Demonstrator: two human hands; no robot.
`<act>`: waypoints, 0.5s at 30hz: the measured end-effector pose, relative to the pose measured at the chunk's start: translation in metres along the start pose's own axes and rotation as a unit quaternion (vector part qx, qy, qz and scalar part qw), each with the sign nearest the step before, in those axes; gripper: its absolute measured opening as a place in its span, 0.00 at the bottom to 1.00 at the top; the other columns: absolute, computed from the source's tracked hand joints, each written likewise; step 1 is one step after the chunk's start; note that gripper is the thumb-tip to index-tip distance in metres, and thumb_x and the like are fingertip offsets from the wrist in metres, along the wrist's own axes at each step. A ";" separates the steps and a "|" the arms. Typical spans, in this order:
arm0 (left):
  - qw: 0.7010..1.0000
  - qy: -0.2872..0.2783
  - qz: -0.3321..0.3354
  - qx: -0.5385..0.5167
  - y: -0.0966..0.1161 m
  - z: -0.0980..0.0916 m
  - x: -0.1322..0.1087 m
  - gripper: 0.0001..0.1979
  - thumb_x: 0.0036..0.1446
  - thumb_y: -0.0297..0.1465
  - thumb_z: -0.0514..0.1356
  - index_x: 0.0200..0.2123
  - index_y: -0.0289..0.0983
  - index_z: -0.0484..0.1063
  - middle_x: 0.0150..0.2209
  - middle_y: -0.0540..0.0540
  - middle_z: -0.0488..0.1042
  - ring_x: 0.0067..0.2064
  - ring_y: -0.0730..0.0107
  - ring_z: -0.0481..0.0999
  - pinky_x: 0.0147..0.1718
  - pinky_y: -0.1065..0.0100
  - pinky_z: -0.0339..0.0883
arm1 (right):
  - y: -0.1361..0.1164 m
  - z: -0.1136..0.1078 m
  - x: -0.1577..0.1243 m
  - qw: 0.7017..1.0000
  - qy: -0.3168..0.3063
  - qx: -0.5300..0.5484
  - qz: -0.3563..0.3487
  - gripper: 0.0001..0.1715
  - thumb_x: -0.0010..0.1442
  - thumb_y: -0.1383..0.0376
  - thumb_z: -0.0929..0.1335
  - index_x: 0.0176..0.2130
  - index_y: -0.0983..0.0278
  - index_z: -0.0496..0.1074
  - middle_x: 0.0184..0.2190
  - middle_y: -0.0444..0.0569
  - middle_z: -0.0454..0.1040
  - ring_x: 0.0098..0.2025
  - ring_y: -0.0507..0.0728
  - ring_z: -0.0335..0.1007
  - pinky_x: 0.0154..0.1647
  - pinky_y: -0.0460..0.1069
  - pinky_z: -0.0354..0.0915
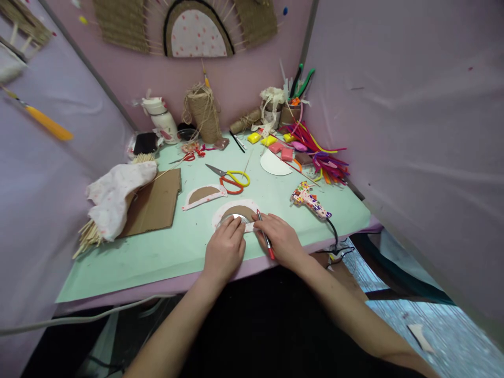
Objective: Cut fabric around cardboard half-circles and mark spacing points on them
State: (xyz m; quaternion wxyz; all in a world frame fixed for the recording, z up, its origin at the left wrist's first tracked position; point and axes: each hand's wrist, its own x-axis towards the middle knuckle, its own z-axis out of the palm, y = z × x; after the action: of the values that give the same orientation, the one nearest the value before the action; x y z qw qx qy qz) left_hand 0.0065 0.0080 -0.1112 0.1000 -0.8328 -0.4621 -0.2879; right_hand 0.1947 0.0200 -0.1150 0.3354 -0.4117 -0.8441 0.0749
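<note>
Near the table's front edge, my left hand (225, 249) presses with its fingers on a round silvery piece (237, 217), which lies over a half-round cardboard piece (244, 210) rimmed with spotted white cloth. Just to the right, my right hand (280, 237) has its fingers closed round a red and dark pen (266, 237), whose upper end reaches the cloth rim. A smaller cloth-edged cardboard half-round (202, 195) lies behind and to the left. Scissors (230, 177) with yellow and red handles rest open behind both pieces.
Patterned glue gun (311, 200) at right, its cable over the front edge. Cardboard (155, 206) and cloth-covered sticks (114, 197) at left. At the back: white bottle (163, 121), twine cone (203, 113), coloured pipe cleaners (328, 163), white half-disc (274, 164). Walls enclose the table (157, 262).
</note>
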 end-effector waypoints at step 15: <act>1.000 -0.002 -0.015 -0.014 -0.001 0.003 -0.003 0.18 0.59 0.22 0.53 0.52 0.34 0.73 0.52 0.39 0.76 0.58 0.53 0.71 0.53 0.52 0.72 | 0.000 -0.001 0.001 1.000 -0.003 0.005 0.004 0.12 0.67 0.69 0.62 0.46 0.62 0.72 0.55 0.56 0.75 0.59 0.59 0.69 0.60 0.59 0.64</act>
State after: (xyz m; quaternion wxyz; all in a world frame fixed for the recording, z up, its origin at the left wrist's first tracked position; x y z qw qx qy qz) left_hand 0.0059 0.0074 -0.1153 0.0831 -0.8280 -0.4705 -0.2937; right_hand 0.1948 0.0201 -0.1140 0.3348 -0.4134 -0.8429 0.0816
